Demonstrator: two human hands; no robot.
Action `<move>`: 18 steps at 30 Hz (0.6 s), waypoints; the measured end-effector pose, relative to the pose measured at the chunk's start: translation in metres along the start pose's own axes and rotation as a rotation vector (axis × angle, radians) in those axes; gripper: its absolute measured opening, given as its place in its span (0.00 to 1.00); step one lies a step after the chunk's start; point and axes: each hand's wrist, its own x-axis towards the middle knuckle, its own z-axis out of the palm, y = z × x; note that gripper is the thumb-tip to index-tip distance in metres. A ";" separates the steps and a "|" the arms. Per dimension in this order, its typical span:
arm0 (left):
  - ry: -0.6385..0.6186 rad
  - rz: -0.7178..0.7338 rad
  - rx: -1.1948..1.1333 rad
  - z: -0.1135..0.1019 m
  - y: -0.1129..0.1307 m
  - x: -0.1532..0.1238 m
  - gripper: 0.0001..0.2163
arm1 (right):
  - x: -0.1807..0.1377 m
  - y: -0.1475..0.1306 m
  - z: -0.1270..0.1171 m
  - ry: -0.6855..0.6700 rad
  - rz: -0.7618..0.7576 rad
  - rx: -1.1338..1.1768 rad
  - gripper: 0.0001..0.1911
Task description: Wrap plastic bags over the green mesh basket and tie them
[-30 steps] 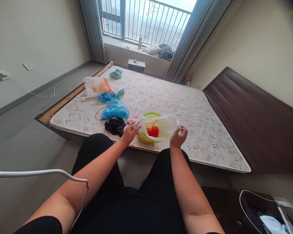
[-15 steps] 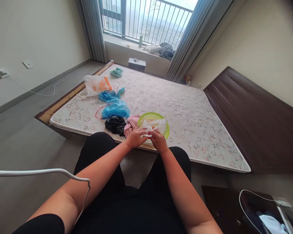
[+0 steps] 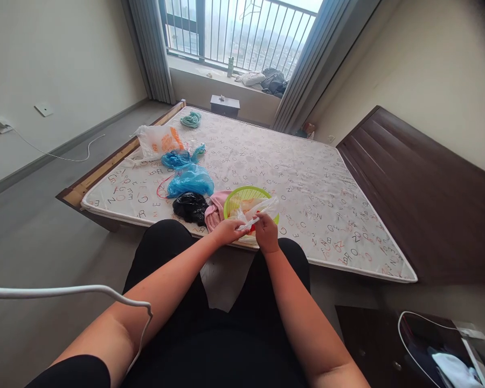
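Note:
A white plastic bag (image 3: 262, 206) is stretched between my two hands at the mattress's near edge. My left hand (image 3: 228, 231) pinches one part of it, and my right hand (image 3: 266, 233) grips another part close by. Behind and below the bag sits a lime-green plastic basket (image 3: 248, 190), partly covered by bag and hands. Something red shows beneath the bag, too hidden to name. Left of the basket lies a pink cloth (image 3: 216, 210), with a black plastic bag (image 3: 189, 208) beside it.
On the mattress (image 3: 307, 188) lie a blue plastic bag (image 3: 191, 182), a white-and-orange bag (image 3: 159, 141) and a coiled teal item (image 3: 191, 119). A dark headboard (image 3: 420, 199) stands right. A white cable (image 3: 64, 291) crosses over my left arm.
My hands have drawn slightly apart, pulling a part of the white bag taut between them. The green basket's rim appears tilted a little more to the left.

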 end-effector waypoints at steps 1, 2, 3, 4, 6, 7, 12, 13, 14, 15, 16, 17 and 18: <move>0.008 0.007 -0.003 0.000 -0.002 0.001 0.17 | 0.001 0.001 0.002 -0.022 -0.016 -0.020 0.16; 0.033 0.013 -0.012 0.000 -0.005 0.001 0.17 | 0.002 0.003 0.004 -0.048 -0.033 -0.044 0.16; 0.075 0.017 -0.022 -0.001 -0.007 0.002 0.16 | 0.004 0.006 0.007 -0.079 -0.045 -0.070 0.15; 0.126 0.024 -0.030 -0.002 -0.009 0.002 0.16 | 0.005 0.009 0.010 -0.119 -0.047 -0.095 0.16; 0.220 0.064 -0.027 -0.006 -0.012 0.003 0.15 | 0.007 0.015 0.016 -0.221 -0.023 -0.127 0.21; 0.260 0.097 -0.013 -0.008 -0.013 0.003 0.14 | 0.007 0.018 0.020 -0.282 -0.013 -0.133 0.24; 0.435 0.211 0.053 -0.015 -0.012 0.003 0.10 | 0.006 0.022 0.032 -0.567 -0.049 -0.174 0.18; 0.479 0.212 0.039 -0.016 -0.011 0.004 0.09 | 0.006 0.021 0.032 -0.596 -0.059 -0.170 0.18; 0.524 0.212 0.013 -0.016 -0.010 0.004 0.09 | 0.006 0.019 0.032 -0.615 -0.069 -0.160 0.19; 0.564 0.209 -0.021 -0.016 -0.009 0.005 0.08 | 0.006 0.017 0.032 -0.623 -0.075 -0.147 0.21; 0.594 0.202 -0.058 -0.016 -0.009 0.006 0.08 | 0.006 0.014 0.031 -0.627 -0.075 -0.140 0.23; 0.609 0.187 -0.100 -0.016 -0.008 0.007 0.08 | 0.005 0.011 0.030 -0.632 -0.065 -0.144 0.27; 0.606 0.159 -0.145 -0.016 -0.008 0.007 0.09 | 0.004 0.008 0.030 -0.644 -0.047 -0.158 0.32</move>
